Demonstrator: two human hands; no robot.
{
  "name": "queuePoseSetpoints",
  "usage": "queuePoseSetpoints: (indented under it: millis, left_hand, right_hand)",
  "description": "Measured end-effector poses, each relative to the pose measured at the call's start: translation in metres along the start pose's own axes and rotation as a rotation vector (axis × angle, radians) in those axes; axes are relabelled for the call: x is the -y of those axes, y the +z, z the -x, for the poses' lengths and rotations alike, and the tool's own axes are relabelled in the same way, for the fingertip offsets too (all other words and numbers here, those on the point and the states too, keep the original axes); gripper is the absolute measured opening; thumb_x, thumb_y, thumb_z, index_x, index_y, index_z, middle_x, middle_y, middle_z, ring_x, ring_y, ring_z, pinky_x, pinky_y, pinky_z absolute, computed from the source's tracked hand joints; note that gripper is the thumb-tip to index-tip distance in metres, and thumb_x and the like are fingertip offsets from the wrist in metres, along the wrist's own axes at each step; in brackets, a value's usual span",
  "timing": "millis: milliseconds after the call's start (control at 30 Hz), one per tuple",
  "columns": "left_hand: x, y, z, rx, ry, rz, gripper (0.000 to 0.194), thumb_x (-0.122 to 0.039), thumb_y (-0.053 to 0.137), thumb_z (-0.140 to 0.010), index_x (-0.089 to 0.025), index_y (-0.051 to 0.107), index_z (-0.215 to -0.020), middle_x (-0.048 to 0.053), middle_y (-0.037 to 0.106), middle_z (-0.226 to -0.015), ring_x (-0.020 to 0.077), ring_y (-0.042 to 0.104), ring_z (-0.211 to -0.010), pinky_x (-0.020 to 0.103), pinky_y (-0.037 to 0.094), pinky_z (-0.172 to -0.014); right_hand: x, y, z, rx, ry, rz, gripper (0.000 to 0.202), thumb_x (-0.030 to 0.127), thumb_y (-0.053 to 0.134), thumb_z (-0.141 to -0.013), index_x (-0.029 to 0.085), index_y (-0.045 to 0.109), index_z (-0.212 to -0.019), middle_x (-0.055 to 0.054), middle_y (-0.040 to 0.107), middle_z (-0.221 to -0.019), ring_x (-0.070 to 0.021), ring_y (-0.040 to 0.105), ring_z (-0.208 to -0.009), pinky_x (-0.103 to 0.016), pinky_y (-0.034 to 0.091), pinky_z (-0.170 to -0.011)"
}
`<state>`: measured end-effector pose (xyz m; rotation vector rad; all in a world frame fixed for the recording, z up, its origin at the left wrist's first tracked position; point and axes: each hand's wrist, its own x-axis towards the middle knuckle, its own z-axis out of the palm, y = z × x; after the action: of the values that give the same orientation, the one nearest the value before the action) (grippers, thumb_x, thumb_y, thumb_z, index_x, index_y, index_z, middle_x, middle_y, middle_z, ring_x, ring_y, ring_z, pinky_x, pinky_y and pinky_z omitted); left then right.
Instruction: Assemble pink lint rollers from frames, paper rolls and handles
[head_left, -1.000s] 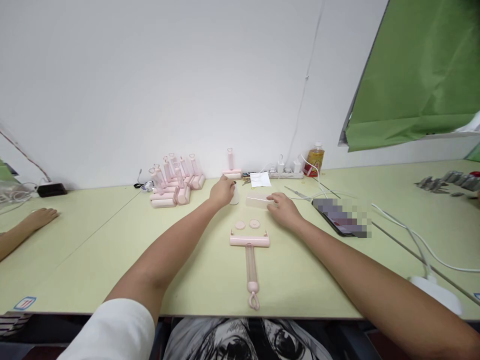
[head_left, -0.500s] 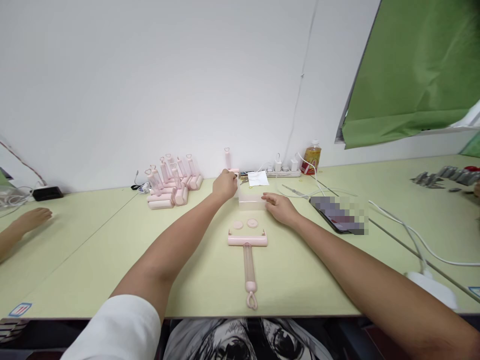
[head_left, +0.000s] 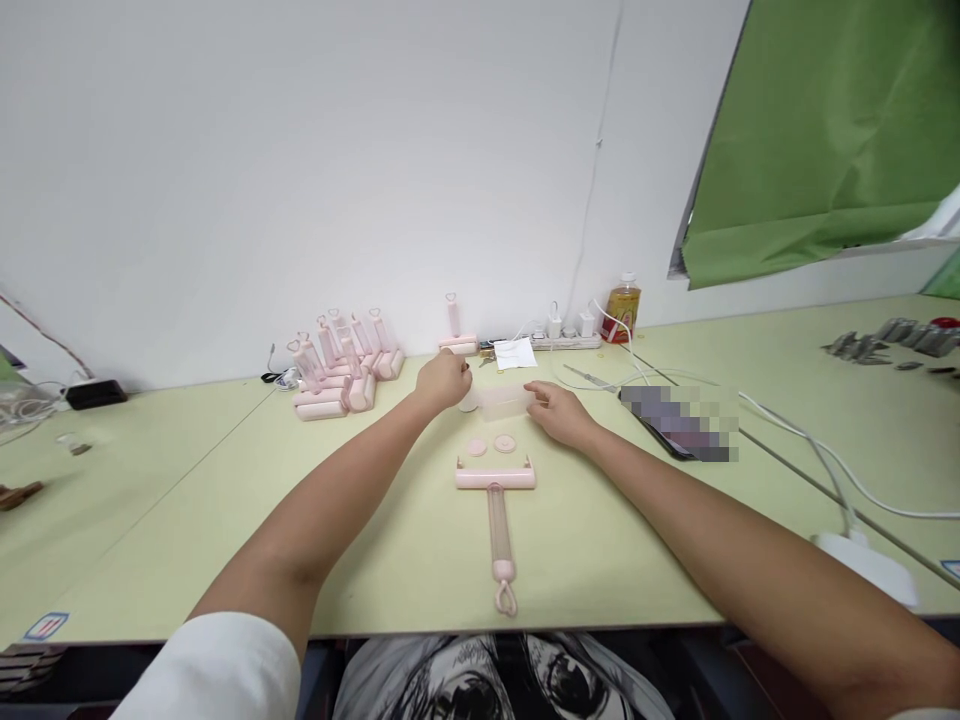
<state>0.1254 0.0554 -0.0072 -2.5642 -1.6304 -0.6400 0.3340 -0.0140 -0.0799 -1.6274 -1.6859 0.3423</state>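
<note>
My left hand [head_left: 444, 381] is closed round a white roll [head_left: 468, 401], whose pale end shows below the fingers. Just right of it, a translucent pink cover [head_left: 501, 402], shaped like a long box, rests on the table. The fingers and thumb of my right hand [head_left: 559, 412] grip the cover's right end. Nearer to me are two round pink caps, a left cap [head_left: 477, 447] and a right cap [head_left: 505, 443]. Below them lies a pink lint roller frame [head_left: 495, 479] with a clear handle [head_left: 499, 530] and a heart-shaped loop pointing towards me.
Several pink lint rollers [head_left: 345, 375] stand grouped at the back left; one lint roller [head_left: 457, 342] stands by the wall. Behind are a power strip [head_left: 566, 342], white paper [head_left: 514, 353] and a bottle [head_left: 622, 310]. A phone [head_left: 675, 425] and cables lie right. Another person's fingers [head_left: 19, 495] show far left.
My left hand has shifted slightly left and down, and the white roll now shows beneath it. The cover has tilted a little. The other person's hand at far left has drawn back.
</note>
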Motion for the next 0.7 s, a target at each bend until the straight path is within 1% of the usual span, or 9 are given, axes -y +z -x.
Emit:
queuePoseSetpoints:
  millis: [100,167,267,333,400,467,533,633,700]
  left_hand:
    - [-0.001,-0.002,0.002,-0.001,0.011,-0.004,0.018,-0.026,0.049,-0.086,-0.019,0.065,-0.081,0.009,0.059,-0.101,0.0212,0.061,-0.079,0.030,0.042,-0.065]
    - [-0.002,-0.006,0.005,-0.015,0.009,-0.001,0.018,-0.026,0.048,-0.086,-0.019,0.064,-0.091,0.009,0.058,-0.106,0.0217,0.061,-0.081,0.031,0.043,-0.065]
    - [-0.007,-0.013,0.017,-0.087,-0.005,0.027,0.024,-0.026,0.048,-0.087,-0.018,0.060,-0.107,0.011,0.055,-0.115,0.0233,0.061,-0.088,0.032,0.044,-0.069]
    - [-0.015,-0.017,0.034,-0.104,0.026,0.068,0.026,-0.026,0.048,-0.087,-0.018,0.059,-0.109,0.011,0.055,-0.116,0.0235,0.061,-0.091,0.032,0.044,-0.073]
    - [-0.026,-0.020,0.058,-0.002,0.139,0.113,0.024,-0.030,0.049,-0.087,-0.019,0.062,-0.105,0.010,0.059,-0.109,0.0229,0.061,-0.091,0.031,0.044,-0.075]
    - [-0.038,-0.022,0.085,0.211,0.248,0.084,0.028,-0.041,0.050,-0.086,-0.020,0.066,-0.097,0.010,0.062,-0.101,0.0237,0.061,-0.087,0.032,0.043,-0.072]
    - [-0.048,-0.023,0.109,0.371,0.316,-0.005,0.035,-0.049,0.052,-0.083,-0.019,0.067,-0.092,0.011,0.064,-0.094,0.0262,0.061,-0.085,0.033,0.043,-0.070]
    - [-0.052,-0.027,0.132,0.511,0.301,-0.090,0.033,-0.049,0.054,-0.078,-0.019,0.065,-0.079,0.009,0.064,-0.079,0.0250,0.061,-0.073,0.032,0.042,-0.064]
    - [-0.046,-0.033,0.136,0.531,0.235,-0.052,0.030,-0.047,0.053,-0.079,-0.019,0.063,-0.074,0.007,0.064,-0.072,0.0224,0.060,-0.065,0.030,0.040,-0.060]
  right_hand:
    - [0.004,-0.001,0.001,-0.042,-0.026,0.023,0.046,0.017,0.053,-0.078,0.013,0.061,-0.123,-0.013,0.052,-0.137,-0.0247,0.051,-0.123,-0.036,0.037,-0.105]
    - [0.008,-0.003,0.003,-0.080,-0.072,0.053,0.043,0.016,0.054,-0.078,0.013,0.063,-0.120,-0.013,0.054,-0.134,-0.0248,0.048,-0.126,-0.036,0.034,-0.108]
    - [0.016,-0.005,0.007,-0.090,-0.144,0.080,0.033,0.016,0.051,-0.080,0.016,0.069,-0.108,-0.010,0.065,-0.116,-0.0237,0.058,-0.110,-0.035,0.042,-0.098]
    - [0.021,-0.006,0.011,-0.023,-0.174,0.051,0.029,0.016,0.049,-0.082,0.019,0.073,-0.098,-0.007,0.071,-0.102,-0.0222,0.063,-0.096,-0.033,0.046,-0.088]
    - [0.025,-0.005,0.016,0.071,-0.199,0.003,0.027,0.016,0.049,-0.082,0.020,0.074,-0.092,-0.004,0.074,-0.093,-0.0207,0.065,-0.087,-0.031,0.047,-0.081]
    - [0.030,-0.004,0.020,0.126,-0.202,-0.040,0.026,0.016,0.050,-0.081,0.021,0.074,-0.089,-0.003,0.075,-0.089,-0.0194,0.065,-0.081,-0.029,0.047,-0.076]
    - [0.033,-0.003,0.024,0.142,-0.183,-0.075,0.025,0.017,0.050,-0.080,0.020,0.074,-0.087,-0.003,0.074,-0.086,-0.0184,0.064,-0.077,-0.028,0.046,-0.070]
    - [0.035,-0.004,0.026,0.140,-0.147,-0.118,0.024,0.021,0.050,-0.079,0.018,0.073,-0.086,-0.002,0.072,-0.080,-0.0176,0.061,-0.071,-0.027,0.044,-0.065]
    - [0.036,-0.005,0.026,0.126,-0.131,-0.141,0.023,0.022,0.051,-0.079,0.018,0.073,-0.085,-0.002,0.070,-0.076,-0.0170,0.059,-0.069,-0.027,0.042,-0.063]
